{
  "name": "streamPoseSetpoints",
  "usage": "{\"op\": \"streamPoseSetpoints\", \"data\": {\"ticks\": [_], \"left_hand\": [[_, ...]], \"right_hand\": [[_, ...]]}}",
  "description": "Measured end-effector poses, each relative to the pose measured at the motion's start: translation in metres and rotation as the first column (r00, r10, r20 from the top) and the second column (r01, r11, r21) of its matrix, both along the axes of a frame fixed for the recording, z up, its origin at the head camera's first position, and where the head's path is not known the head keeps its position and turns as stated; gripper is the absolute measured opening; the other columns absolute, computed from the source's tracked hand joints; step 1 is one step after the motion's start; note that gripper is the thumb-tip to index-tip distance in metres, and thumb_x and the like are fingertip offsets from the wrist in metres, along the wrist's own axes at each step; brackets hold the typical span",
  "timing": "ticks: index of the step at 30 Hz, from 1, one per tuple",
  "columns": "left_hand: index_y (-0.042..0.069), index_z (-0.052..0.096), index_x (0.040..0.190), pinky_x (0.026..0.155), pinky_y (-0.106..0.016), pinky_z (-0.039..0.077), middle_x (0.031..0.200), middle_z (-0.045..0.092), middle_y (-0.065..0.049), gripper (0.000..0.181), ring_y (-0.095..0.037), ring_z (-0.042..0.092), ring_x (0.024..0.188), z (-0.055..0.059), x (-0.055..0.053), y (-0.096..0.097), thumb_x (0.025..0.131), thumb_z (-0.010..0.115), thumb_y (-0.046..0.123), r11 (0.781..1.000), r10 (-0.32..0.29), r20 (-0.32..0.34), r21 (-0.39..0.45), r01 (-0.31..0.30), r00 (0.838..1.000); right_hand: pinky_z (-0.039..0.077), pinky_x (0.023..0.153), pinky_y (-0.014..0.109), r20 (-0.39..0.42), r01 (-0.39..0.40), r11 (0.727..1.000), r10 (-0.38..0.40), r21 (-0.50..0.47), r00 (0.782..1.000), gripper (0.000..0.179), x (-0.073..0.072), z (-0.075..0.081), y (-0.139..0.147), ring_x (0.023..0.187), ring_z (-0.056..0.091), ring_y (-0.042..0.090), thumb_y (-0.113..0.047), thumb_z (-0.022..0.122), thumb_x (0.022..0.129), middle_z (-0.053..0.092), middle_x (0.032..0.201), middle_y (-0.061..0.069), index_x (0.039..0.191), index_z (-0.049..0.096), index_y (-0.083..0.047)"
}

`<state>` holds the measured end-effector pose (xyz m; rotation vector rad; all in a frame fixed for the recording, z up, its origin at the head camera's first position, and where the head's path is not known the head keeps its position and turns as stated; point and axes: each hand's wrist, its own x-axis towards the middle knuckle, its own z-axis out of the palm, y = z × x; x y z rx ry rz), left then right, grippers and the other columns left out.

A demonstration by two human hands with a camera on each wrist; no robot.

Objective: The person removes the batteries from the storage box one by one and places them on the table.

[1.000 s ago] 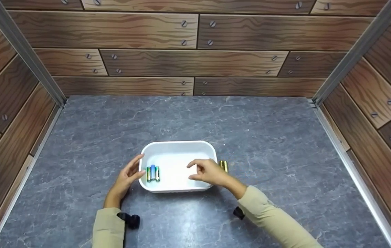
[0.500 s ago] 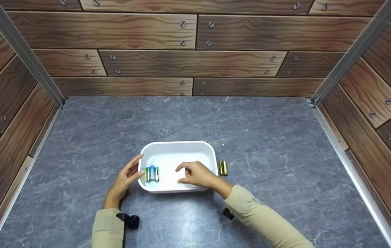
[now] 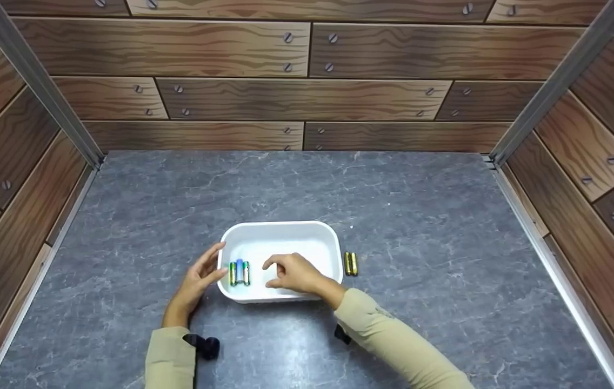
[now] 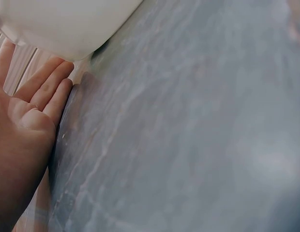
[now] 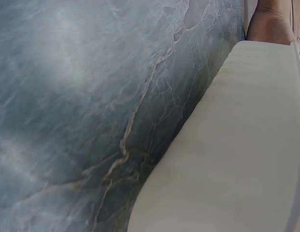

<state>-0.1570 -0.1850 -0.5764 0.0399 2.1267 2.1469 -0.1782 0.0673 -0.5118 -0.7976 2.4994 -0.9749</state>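
A white rectangular tub stands on the table. Three batteries lie side by side at its left end: a green-and-gold battery, a blue battery and a green-and-silver battery. My left hand is at the tub's left side, thumb over the rim and the fingers spread along the outside. In the left wrist view those fingers reach beside the tub's wall. My right hand hovers over the tub, thumb and forefinger apart with nothing between them, right of the batteries.
Two gold batteries lie on the table just right of the tub. The grey marbled tabletop is bordered by wood-patterned walls at the back and sides. Black wrist devices sit by both sleeves.
My right hand has moved left across the tub, from its right side toward the three batteries, uncovering the gold pair. My left hand stays at the left rim.
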Motion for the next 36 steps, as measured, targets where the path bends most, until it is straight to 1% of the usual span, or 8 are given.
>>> {"op": "streamPoseSetpoints", "data": {"ticks": [7,10,13,15,20,22,30,36], "left_hand": [[0.004,0.037,0.147,0.094,-0.014,0.046,0.149,0.042,-0.023,0.062,-0.03,0.047,0.135,0.0,0.0,0.001,0.09,0.06,-0.002,1.0,-0.01,0.012,0.017,0.01,1.0],[0.003,0.037,0.147,0.094,-0.014,0.046,0.15,0.042,-0.024,0.062,-0.037,0.043,0.137,0.0,0.0,0.001,0.09,0.059,-0.003,0.999,-0.01,0.014,0.031,0.01,1.0],[0.002,0.037,0.147,0.094,-0.014,0.046,0.15,0.041,-0.024,0.062,-0.038,0.041,0.138,-0.001,-0.001,0.0,0.09,0.059,-0.004,0.999,-0.014,0.016,0.034,0.013,1.0],[0.002,0.037,0.147,0.094,-0.014,0.046,0.15,0.041,-0.024,0.062,-0.034,0.044,0.137,-0.001,-0.001,0.0,0.09,0.06,-0.003,0.999,-0.016,0.016,0.034,0.015,1.0],[0.001,0.036,0.147,0.095,-0.013,0.045,0.15,0.041,-0.025,0.062,-0.003,0.055,0.121,-0.002,-0.001,-0.001,0.089,0.06,-0.003,0.999,-0.021,0.006,0.045,0.021,1.0],[0.0,0.036,0.147,0.095,-0.013,0.044,0.149,0.04,-0.027,0.062,0.005,0.055,0.115,-0.002,-0.001,-0.001,0.089,0.06,-0.004,0.998,-0.025,-0.003,0.052,0.025,1.0],[-0.001,0.034,0.147,0.098,-0.011,0.043,0.15,0.038,-0.028,0.063,0.007,0.053,0.116,-0.002,-0.002,-0.001,0.09,0.06,0.0,0.998,-0.044,-0.028,0.044,0.046,0.999],[0.002,0.036,0.147,0.096,-0.013,0.044,0.149,0.041,-0.026,0.062,0.004,0.053,0.117,-0.002,-0.001,0.0,0.09,0.061,0.0,0.999,-0.028,-0.013,0.034,0.029,1.0]], "right_hand": [[0.033,0.057,0.015,-0.007,0.005,1.0,-0.005,0.005,1.0,0.034,-0.003,-0.007,-0.009,0.053,0.037,0.001,-0.016,0.077,0.081,0.043,0.061,-0.009,0.111,0.068,-0.004],[0.032,0.057,0.014,-0.024,0.009,1.0,-0.009,-0.009,1.0,0.033,-0.005,-0.01,-0.014,0.055,0.038,0.001,-0.015,0.078,0.079,0.043,0.061,-0.009,0.108,0.068,-0.004],[0.031,0.056,0.014,-0.022,0.016,1.0,-0.017,-0.009,1.0,0.034,-0.005,-0.012,-0.018,0.055,0.039,0.002,-0.014,0.078,0.078,0.043,0.061,-0.008,0.108,0.068,-0.003],[0.031,0.056,0.015,-0.027,0.022,1.0,-0.022,-0.004,0.999,0.035,-0.005,-0.013,-0.021,0.055,0.038,0.002,-0.014,0.079,0.078,0.043,0.062,-0.008,0.109,0.068,-0.004],[0.029,0.055,0.016,-0.032,0.051,0.999,-0.051,0.018,0.998,0.037,-0.008,-0.013,-0.026,0.056,0.037,0.005,-0.016,0.079,0.078,0.042,0.063,-0.008,0.111,0.067,-0.006],[0.029,0.055,0.016,-0.035,0.059,0.998,-0.058,0.025,0.998,0.039,-0.009,-0.013,-0.028,0.056,0.038,0.005,-0.016,0.079,0.078,0.042,0.063,-0.008,0.113,0.066,-0.006],[0.03,0.056,0.017,-0.026,0.087,0.993,-0.085,0.076,0.996,0.055,-0.012,-0.017,-0.039,0.057,0.038,0.004,-0.019,0.084,0.072,0.044,0.065,-0.008,0.122,0.062,-0.009],[0.035,0.061,0.019,-0.027,0.092,0.988,-0.09,0.123,0.996,0.065,-0.012,-0.02,-0.046,0.062,0.041,0.006,-0.022,0.086,0.069,0.049,0.069,-0.005,0.127,0.059,-0.011]]}}
